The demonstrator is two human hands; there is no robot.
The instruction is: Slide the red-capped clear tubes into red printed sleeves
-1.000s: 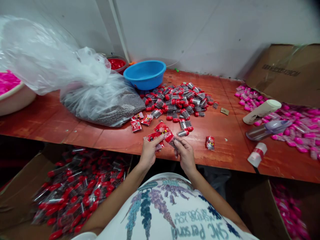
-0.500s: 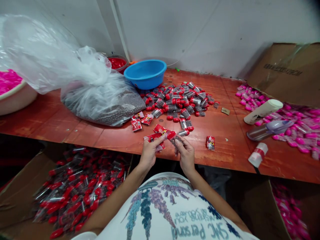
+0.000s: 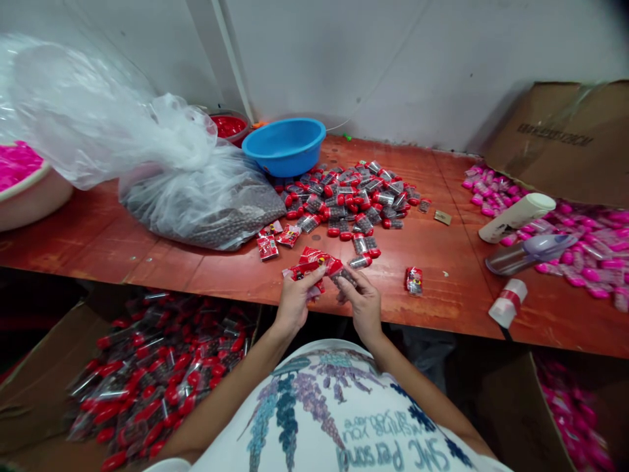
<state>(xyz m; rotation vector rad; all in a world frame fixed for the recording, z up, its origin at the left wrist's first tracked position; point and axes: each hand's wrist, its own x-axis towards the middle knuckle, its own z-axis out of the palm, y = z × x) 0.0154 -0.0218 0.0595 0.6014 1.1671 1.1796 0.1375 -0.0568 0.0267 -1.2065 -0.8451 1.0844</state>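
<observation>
My left hand is closed on several red printed packets, pinched between thumb and fingers over the table's front edge. My right hand grips a small clear bottle of dark beads, its top end meeting a red packet at the left fingertips. The red cap is hard to make out against the packet. Beyond my hands lies a heap of similar red-capped bottles. Loose red packets rest left of the heap, and a wrapped red packet lies to the right.
A clear bag of dark beads and a blue basin stand at the back left. On the right are a white flask, a clear cup, a white roll and pink-capped bottles. Below left, a carton holds red-capped bottles.
The bottle's red cap, plain to see before between my hands, now merges with a red packet at my left fingertips. My right hand has shifted slightly left.
</observation>
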